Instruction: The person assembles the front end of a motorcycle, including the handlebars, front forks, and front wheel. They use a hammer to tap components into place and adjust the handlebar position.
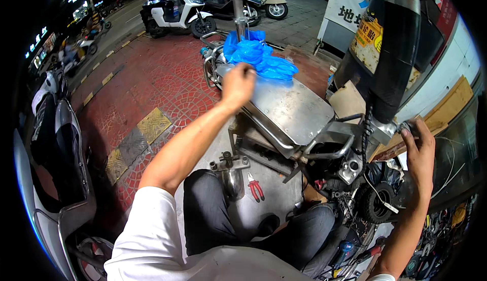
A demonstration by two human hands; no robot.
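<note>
A metal-decked scooter frame [291,109] lies across a low stand in front of me. My left hand [238,87] is raised over its far left end, beside a crumpled blue plastic bag [258,57]. Its fingers are curled and slightly blurred; what they hold, if anything, is hidden. On the right, a thick black tyre [395,52] stands upright, seen edge-on, with a metal bracket [384,131] at its lower end. Next to that bracket, my right hand [420,146] has its fingers bent around a small dark grey part [405,127].
Red-handled pliers [254,187] lie on the floor between my knees, near a metal fork-like part [233,179]. A small tyre [378,202] and cluttered tools lie at right. A parked scooter [66,144] stands at left; a white one [185,7] is behind.
</note>
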